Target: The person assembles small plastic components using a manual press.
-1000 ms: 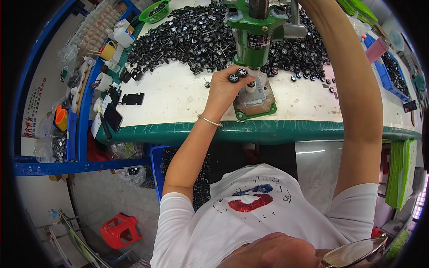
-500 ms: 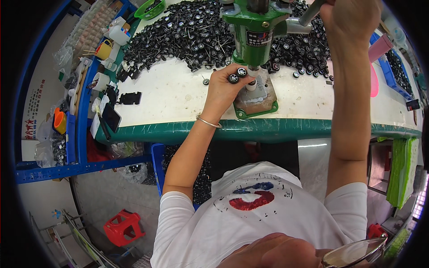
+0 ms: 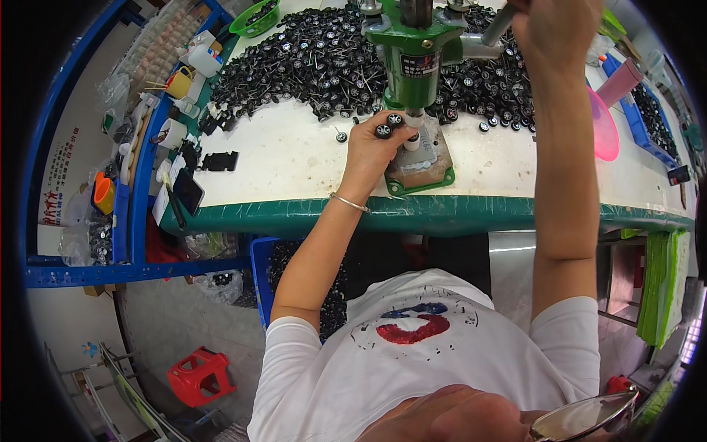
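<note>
My left hand (image 3: 368, 151) is closed, its fingers holding small black toy wheels (image 3: 383, 131) with silver spoked hubs. Two wheel faces show beside the thumb; whatever else is in the grip is hidden. The fingertips sit right at the ram (image 3: 414, 118) of a green bench press (image 3: 412, 77), above a small white post (image 3: 412, 141) on its base plate (image 3: 431, 173). Up at the top edge, my right hand (image 3: 556, 37) is wrapped round the press's metal lever (image 3: 499, 28); part of that hand is cut off by the frame.
A large heap of wheels on axles (image 3: 302, 62) covers the back of the white table (image 3: 287, 158). At left lie a phone (image 3: 189, 191) and flat black parts (image 3: 219, 161). A pink basin (image 3: 604, 129) and blue tray (image 3: 648, 121) stand right. A red stool (image 3: 200, 376) is on the floor.
My right hand has shifted slightly left with the lever still in its grip. My left hand keeps its place at the press with the wheels. The whole view has moved a little.
</note>
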A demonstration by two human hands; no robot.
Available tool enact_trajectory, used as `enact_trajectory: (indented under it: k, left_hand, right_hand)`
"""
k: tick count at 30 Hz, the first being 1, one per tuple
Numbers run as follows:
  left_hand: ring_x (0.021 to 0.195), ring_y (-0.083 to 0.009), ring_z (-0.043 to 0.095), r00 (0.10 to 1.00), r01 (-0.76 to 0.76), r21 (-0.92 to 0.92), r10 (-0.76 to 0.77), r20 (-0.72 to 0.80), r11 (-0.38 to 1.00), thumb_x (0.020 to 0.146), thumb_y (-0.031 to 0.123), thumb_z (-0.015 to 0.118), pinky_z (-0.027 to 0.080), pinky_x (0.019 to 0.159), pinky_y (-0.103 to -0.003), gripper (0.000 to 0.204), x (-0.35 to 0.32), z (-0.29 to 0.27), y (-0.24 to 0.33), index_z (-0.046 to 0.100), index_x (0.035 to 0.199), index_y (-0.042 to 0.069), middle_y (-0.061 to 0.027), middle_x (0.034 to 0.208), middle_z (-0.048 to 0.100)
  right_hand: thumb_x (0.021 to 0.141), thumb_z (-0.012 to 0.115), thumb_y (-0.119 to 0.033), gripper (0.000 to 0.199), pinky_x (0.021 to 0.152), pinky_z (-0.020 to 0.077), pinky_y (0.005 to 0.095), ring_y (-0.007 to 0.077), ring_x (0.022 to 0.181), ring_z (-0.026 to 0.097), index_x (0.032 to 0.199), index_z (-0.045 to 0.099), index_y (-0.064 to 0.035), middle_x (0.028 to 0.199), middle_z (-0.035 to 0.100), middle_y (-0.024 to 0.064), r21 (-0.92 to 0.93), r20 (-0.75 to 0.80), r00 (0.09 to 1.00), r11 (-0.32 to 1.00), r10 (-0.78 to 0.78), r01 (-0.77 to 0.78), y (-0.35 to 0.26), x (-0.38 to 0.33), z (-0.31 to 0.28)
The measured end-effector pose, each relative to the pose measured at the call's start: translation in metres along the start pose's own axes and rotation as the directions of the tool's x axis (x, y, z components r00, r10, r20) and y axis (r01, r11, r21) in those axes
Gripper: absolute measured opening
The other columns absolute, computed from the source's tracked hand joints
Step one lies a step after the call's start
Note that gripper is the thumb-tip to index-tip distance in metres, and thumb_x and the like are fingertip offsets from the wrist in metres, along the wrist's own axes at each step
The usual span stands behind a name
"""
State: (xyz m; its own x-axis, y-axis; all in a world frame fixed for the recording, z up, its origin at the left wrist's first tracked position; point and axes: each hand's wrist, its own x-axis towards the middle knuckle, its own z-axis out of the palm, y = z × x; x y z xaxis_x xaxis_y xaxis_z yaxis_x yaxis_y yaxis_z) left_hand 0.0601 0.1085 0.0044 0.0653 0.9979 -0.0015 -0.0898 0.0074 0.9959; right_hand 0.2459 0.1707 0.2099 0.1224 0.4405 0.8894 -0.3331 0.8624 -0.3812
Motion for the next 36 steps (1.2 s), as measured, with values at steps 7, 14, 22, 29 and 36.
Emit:
enact_trajectory:
  k: [7, 14, 22, 29, 36]
  left_hand:
    - [0.089, -0.0119, 0.067, 0.994, 0.010, -0.510, -0.062, -0.085, 0.860, 0.092, 0.011, 0.066, 0.036, 0.049, -0.019, 0.024, 0.005, -0.025, -0.001, 0.064, 0.111, -0.003, -0.0103, 0.101, 0.071]
    - [0.066, -0.0132, 0.065, 0.943, 0.085, -0.375, -0.196, -0.269, 0.923, 0.086, 0.019, 0.076, 0.032, 0.041, -0.022, 0.021, -0.005, -0.116, -0.009, 0.059, 0.082, 0.007, -0.0026, 0.070, 0.061]
    - [0.053, -0.0094, 0.058, 0.977, 0.076, 0.326, -0.005, -0.214, 0.942, 0.082, 0.021, 0.077, 0.044, 0.048, -0.024, 0.023, 0.009, -0.108, -0.012, 0.073, 0.085, -0.001, -0.0049, 0.069, 0.066]
    - [0.051, -0.0116, 0.061, 0.937, 0.296, 0.336, -0.204, -0.283, 0.894, 0.083, 0.021, 0.075, 0.046, 0.047, -0.026, 0.023, 0.026, -0.107, -0.014, 0.071, 0.080, 0.000, -0.0073, 0.066, 0.069]
    - [0.054, -0.0146, 0.066, 0.984, 0.179, 0.842, -0.105, -0.146, 0.509, 0.074, 0.011, 0.071, 0.051, 0.055, -0.028, 0.024, 0.028, -0.092, -0.003, 0.070, 0.096, 0.000, -0.0089, 0.064, 0.068]
  right_hand:
    - [0.098, 0.058, -0.034, 0.025, 0.038, 0.0269, 0.0214, 0.0035, 0.045, 0.036, 0.086, 0.058, -0.0119, 0.064, 0.043, -0.0064, -0.125, -0.121, 0.781, 0.771, 0.612, -0.624, 0.053, 0.030, 0.000]
    - [0.100, 0.055, -0.040, 0.033, 0.053, 0.0439, 0.0223, 0.0095, 0.064, 0.055, 0.103, 0.064, -0.0078, 0.079, 0.059, 0.0000, -0.106, -0.278, 0.798, 0.808, 0.535, -0.579, 0.034, -0.031, -0.041]
    - [0.091, 0.066, -0.021, 0.021, 0.066, 0.0486, 0.0298, 0.0146, 0.074, 0.061, 0.107, 0.067, -0.0072, 0.088, 0.063, 0.0057, -0.846, 0.117, 0.646, 0.417, 0.755, -0.334, 0.033, -0.179, -0.153]
    - [0.088, 0.064, -0.015, 0.018, 0.076, 0.0498, 0.0419, 0.0316, 0.089, 0.062, 0.104, 0.065, -0.0056, 0.103, 0.058, 0.0114, -0.961, 0.160, 0.604, 0.263, 0.781, -0.085, 0.032, -0.209, -0.140]
    - [0.087, 0.064, -0.008, 0.015, 0.073, 0.0501, 0.0368, 0.0284, 0.081, 0.062, 0.100, 0.064, -0.0012, 0.092, 0.058, 0.0117, -0.970, 0.077, 0.635, 0.205, 0.768, -0.130, 0.038, -0.206, -0.148]
